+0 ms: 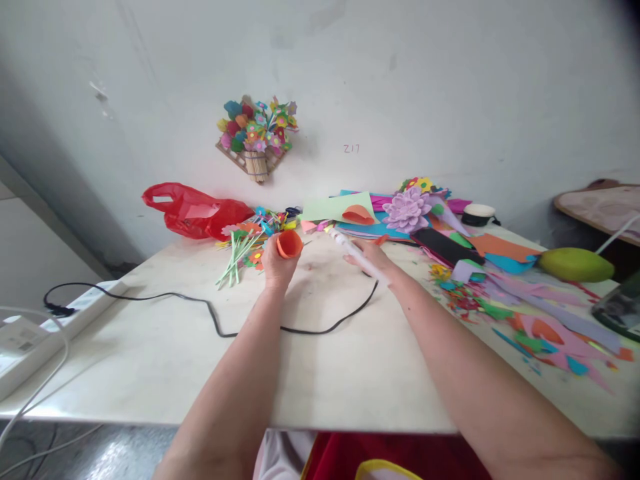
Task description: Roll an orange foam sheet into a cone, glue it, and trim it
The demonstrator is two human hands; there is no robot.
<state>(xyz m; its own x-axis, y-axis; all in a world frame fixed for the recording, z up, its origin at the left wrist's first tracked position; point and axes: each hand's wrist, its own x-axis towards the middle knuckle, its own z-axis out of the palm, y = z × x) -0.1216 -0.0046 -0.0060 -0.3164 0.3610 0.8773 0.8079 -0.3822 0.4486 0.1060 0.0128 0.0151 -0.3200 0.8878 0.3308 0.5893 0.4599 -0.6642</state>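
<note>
My left hand is wrapped round a rolled orange piece, whose round open end faces up. To its right, my right hand holds a slim translucent white stick-like tool, slanted with its tip toward the upper left. A bit of orange material shows beside the right fingers. The two hands are apart above the white table. Left of my left hand lie pale green stems and small coloured paper flowers.
A black cable crosses the table below both hands. A red plastic bag lies at the back left, a power strip at the left edge. Coloured sheets, a purple flower and scraps cover the right side.
</note>
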